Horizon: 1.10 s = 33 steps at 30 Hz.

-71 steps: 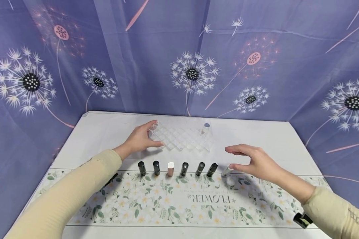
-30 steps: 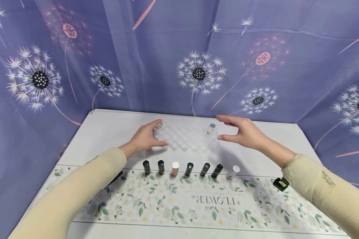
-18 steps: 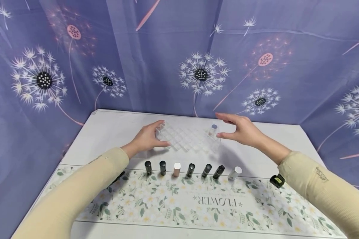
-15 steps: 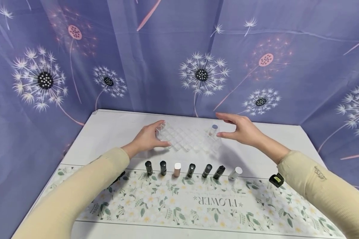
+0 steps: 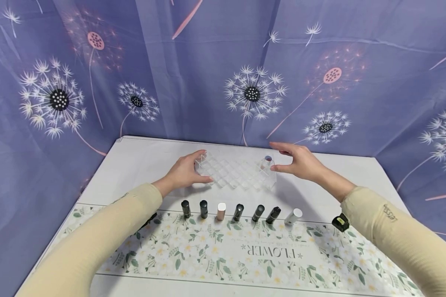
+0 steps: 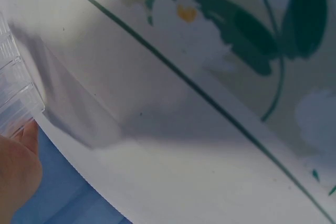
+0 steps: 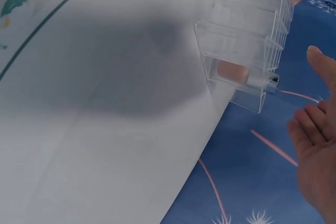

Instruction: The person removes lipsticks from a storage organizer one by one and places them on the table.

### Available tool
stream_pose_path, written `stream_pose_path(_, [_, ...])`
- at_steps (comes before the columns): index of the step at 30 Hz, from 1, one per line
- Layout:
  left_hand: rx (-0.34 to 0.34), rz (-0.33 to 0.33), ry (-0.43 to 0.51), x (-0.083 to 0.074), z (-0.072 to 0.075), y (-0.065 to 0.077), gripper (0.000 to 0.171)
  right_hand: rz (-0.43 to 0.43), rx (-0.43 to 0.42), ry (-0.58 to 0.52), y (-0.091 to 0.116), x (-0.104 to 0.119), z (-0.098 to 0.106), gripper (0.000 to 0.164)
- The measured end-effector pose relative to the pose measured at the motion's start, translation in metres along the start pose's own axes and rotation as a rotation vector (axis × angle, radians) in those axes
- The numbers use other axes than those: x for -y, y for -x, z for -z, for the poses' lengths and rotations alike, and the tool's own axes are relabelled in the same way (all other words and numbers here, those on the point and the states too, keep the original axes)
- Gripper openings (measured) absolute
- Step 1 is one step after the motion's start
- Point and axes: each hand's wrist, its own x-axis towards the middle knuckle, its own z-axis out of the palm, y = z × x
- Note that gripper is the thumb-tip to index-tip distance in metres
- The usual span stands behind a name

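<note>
My left hand (image 5: 183, 170) grips the left end of a clear acrylic lipstick organizer (image 5: 234, 175), thumb at the front and fingers at the back. Near its opposite end my right hand (image 5: 301, 161) is held with thumb and fingers spread; in the right wrist view that hand (image 7: 320, 150) is apart from the organizer and holds nothing. One lipstick (image 7: 233, 72) stands in the organizer's back right compartment, its top (image 5: 268, 159) showing from above. The left wrist view catches only a corner of the organizer (image 6: 18, 90) and part of the left hand (image 6: 18, 177).
In front of the organizer runs a row of upright lipsticks: several black ones (image 5: 238, 212), a pink one with a white top (image 5: 221, 211) and a silver-white one (image 5: 293, 216). They stand along the flowered band of the mat (image 5: 193, 255). A purple curtain (image 5: 193, 103) hangs behind.
My right hand has moved from beside the silver-white lipstick back and up to the organizer's right end. My left hand has kept its grip on the organizer.
</note>
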Motion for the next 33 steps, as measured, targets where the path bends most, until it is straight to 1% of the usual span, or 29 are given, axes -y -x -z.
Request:
stream_pose_path(8, [0.000,0.006,-0.005,0.000,0.000,0.000,0.113,-0.011,0.013,-0.036,-0.002,-0.004,-0.006,0.071])
stream_pose_path(22, [0.001,0.000,-0.011,0.000,0.000,0.000,0.113,-0.032,-0.006,-0.040,-0.005,-0.013,-0.017,0.068])
stream_pose_path(29, [-0.002,-0.006,-0.014,-0.002,0.001,0.002,0.113,-0.030,-0.016,-0.030,-0.008,-0.015,-0.020,0.062])
stream_pose_path(33, [-0.004,-0.010,-0.012,-0.001,0.001,0.002,0.113,-0.024,-0.027,-0.032,-0.010,-0.018,-0.022,0.056])
